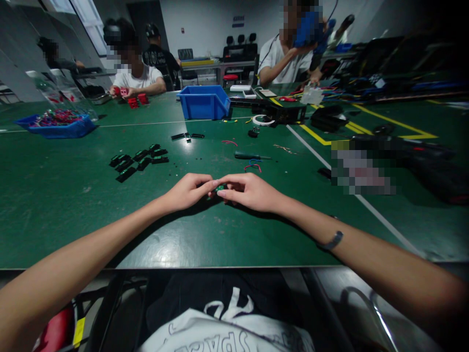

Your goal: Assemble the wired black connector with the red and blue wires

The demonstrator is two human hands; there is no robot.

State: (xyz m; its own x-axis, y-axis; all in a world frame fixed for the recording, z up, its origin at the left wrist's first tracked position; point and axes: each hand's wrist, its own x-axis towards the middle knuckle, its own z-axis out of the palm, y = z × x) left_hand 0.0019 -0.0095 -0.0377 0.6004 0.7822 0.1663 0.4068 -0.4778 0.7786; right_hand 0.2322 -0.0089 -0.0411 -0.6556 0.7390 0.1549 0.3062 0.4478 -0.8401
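Observation:
My left hand (pixel 191 189) and my right hand (pixel 249 189) meet low over the green table. Between their fingertips is a small green circuit board (pixel 220 187), pinched from both sides and largely covered by the fingers. Beyond my right hand lie a screwdriver (pixel 246 156) with a dark handle and short red and blue wires (pixel 253 166). Several small black pieces with green boards (pixel 141 159) lie in a cluster past my left hand. Farther off are some black strips (pixel 188 137) and a thin red wire (pixel 230 142).
A blue bin (pixel 205 102) stands at the table's far middle. To the left, a blue tray (pixel 62 128) holds many coloured wires beside plastic bottles (pixel 66 93). A black tool (pixel 432 161) lies at the right. Co-workers sit across the table (pixel 73 195).

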